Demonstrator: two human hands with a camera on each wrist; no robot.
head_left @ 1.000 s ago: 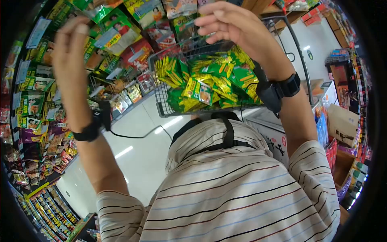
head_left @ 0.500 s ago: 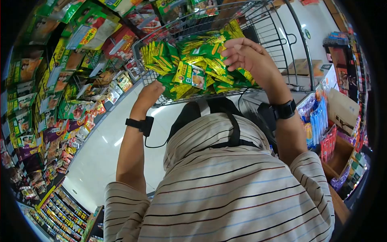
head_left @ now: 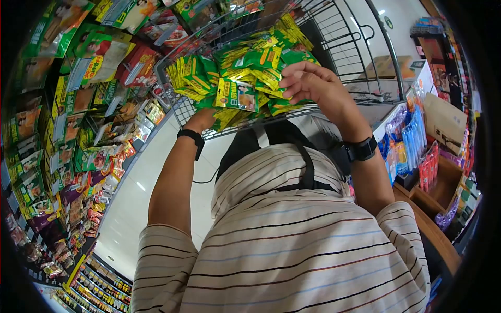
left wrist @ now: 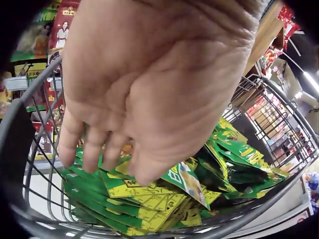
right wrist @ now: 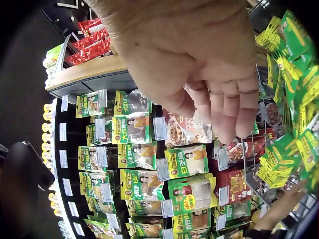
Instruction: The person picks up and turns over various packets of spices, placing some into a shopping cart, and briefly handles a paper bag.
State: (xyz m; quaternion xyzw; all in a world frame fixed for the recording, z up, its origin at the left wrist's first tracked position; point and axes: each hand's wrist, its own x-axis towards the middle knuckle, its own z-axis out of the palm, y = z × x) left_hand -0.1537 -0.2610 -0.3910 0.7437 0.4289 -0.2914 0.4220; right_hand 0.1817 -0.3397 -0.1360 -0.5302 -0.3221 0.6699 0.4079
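Note:
A wire shopping cart (left wrist: 14,132) holds a heap of green and yellow food packets (head_left: 263,57). One packet with a picture on its front (head_left: 237,95) lies on top, near the close side. My left hand (head_left: 202,120) reaches into the cart's near left corner, its fingertips hidden by packets in the head view. In the left wrist view its fingers point down, loosely extended, right at the packets. Above the right part of the heap, my right hand (head_left: 313,86) hovers with fingers slightly bent and nothing in them.
Hanging bagged foods (right wrist: 142,154) with price tags fill the shelf at the left and beyond the cart. To the right stand a cardboard box (head_left: 443,122), blue packages (head_left: 412,138) and a wooden bin (head_left: 443,190). Pale floor (head_left: 130,198) shows at left.
My left hand has come from the shelf side down into the cart's near left corner. My right hand has lowered toward the packets. The cart appears further left and tilted in view.

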